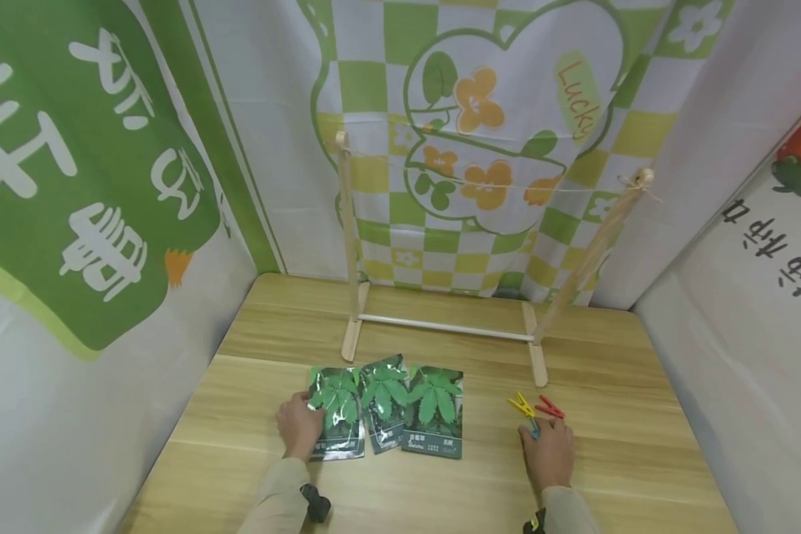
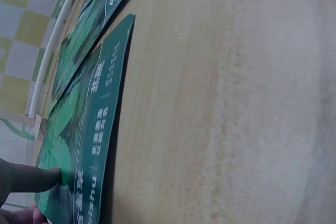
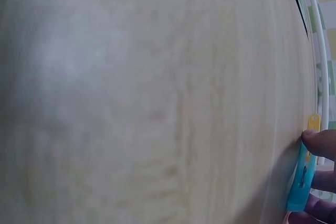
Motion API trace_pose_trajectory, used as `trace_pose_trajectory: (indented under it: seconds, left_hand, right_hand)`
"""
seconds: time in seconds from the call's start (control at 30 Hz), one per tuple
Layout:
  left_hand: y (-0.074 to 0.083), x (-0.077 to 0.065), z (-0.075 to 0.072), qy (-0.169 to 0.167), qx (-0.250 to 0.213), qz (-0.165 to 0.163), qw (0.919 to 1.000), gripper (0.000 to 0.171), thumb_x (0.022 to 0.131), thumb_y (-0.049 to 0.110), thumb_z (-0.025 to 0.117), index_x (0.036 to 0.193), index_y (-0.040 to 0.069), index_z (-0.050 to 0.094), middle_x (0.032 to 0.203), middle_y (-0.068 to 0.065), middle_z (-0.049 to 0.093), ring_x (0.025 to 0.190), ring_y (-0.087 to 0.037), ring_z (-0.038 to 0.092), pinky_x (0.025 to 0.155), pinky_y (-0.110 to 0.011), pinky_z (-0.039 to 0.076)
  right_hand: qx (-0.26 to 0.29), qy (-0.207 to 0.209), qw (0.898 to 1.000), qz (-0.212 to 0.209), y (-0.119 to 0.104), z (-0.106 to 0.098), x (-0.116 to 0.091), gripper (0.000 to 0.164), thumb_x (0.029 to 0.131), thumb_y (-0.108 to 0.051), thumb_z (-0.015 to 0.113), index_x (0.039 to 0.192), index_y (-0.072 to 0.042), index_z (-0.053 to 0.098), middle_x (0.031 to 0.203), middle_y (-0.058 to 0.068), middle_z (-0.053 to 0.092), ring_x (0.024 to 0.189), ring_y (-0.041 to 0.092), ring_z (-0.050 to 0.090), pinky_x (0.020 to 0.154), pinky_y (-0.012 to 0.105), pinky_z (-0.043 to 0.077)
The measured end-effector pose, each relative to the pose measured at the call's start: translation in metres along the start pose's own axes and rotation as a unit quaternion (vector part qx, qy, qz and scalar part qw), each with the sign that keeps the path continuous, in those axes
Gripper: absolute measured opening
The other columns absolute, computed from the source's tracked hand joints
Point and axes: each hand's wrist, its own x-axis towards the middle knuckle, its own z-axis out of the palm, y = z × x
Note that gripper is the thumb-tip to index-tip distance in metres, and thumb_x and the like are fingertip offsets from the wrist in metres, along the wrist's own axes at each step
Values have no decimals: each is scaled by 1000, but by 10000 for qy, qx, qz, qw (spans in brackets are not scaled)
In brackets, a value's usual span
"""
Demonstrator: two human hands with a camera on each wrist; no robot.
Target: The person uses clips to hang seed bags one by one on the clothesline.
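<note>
Three glossy packets printed with green leaves lie in a row on the table. My left hand (image 1: 300, 429) pinches the left edge of the leftmost packet (image 1: 340, 415), thumb on top, as the left wrist view shows. Beside it lie a tilted middle packet (image 1: 384, 404) and a right packet (image 1: 434, 411), close together. My right hand (image 1: 550, 454) holds a blue clothespin (image 3: 300, 188) between thumb and fingers, low over the table. Just past its fingertips are a yellow clothespin (image 1: 522, 404) and a red clothespin (image 1: 549, 406).
Behind the packets stands a wooden frame (image 1: 349, 237) with a thin string (image 1: 541, 188) strung between its two posts and a white rod (image 1: 440, 327) joining its feet. The wooden table (image 1: 614, 371) is bordered by printed cloth hangings (image 1: 367, 96).
</note>
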Motion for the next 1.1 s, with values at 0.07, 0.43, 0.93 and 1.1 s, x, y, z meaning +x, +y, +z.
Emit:
trace_pose_trajectory:
  seconds: [0.07,0.43,0.93,1.1]
  left_hand:
    - [-2,0,0,-49,-148,27,9999,47,79,4,72,120,-13,57,113,-34,63,108,-50,54,91,-57,43]
    - [-8,5,-12,-722,-797,-508,9929,40,93,13,62,125,-9,54,118,-31,63,105,-44,62,88,-52,50]
    - [-21,12,-31,-1317,-1682,-1130,9704,40,96,18,58,126,-9,56,135,-33,51,126,-46,47,106,-54,40]
    - [-26,13,-36,-1232,-1783,-1214,9687,41,96,18,59,126,-9,55,135,-33,50,126,-45,48,107,-54,40]
  right_hand:
    - [7,-18,10000,52,-1,-1,0,47,89,-31,68,116,7,64,111,26,59,97,37,51,74,45,40]
    - [97,-123,9995,264,-2,0,2,51,88,-33,71,119,7,63,108,24,58,94,34,51,67,39,38]
    - [300,-95,9993,191,0,-1,5,47,88,-31,70,116,7,64,98,20,58,83,29,52,61,34,34]
    - [517,-420,9966,488,-2,-4,8,49,90,-32,68,120,6,62,99,18,56,82,27,49,62,31,32]
